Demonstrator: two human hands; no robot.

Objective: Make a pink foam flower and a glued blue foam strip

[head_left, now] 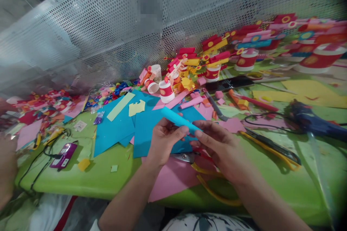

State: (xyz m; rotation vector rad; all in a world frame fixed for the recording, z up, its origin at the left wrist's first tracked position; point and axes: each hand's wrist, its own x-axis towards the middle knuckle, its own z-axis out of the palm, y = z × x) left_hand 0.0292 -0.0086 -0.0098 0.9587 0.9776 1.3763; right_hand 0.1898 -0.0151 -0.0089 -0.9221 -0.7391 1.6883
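Note:
A rolled tube of blue paper [179, 120] lies slantwise between my two hands. My left hand [166, 139] is closed on its middle, the thumb pressed along the near side. At the tube's right end, my right hand [214, 140] pinches it between thumb and fingers. Flat blue paper sheets [146, 126] spread on the table just beyond and below my hands. Under my wrists lie a pink sheet [168, 180] and yellow-handled scissors [217, 191], their blades partly hidden.
A glue gun [311, 119] with its cord and a yellow utility knife [273, 148] lie at right. Decorated red paper cups [166, 92] stand along the perforated metal panel [108, 25]. A purple device [63, 156] sits at left, near another person's arm [7, 169].

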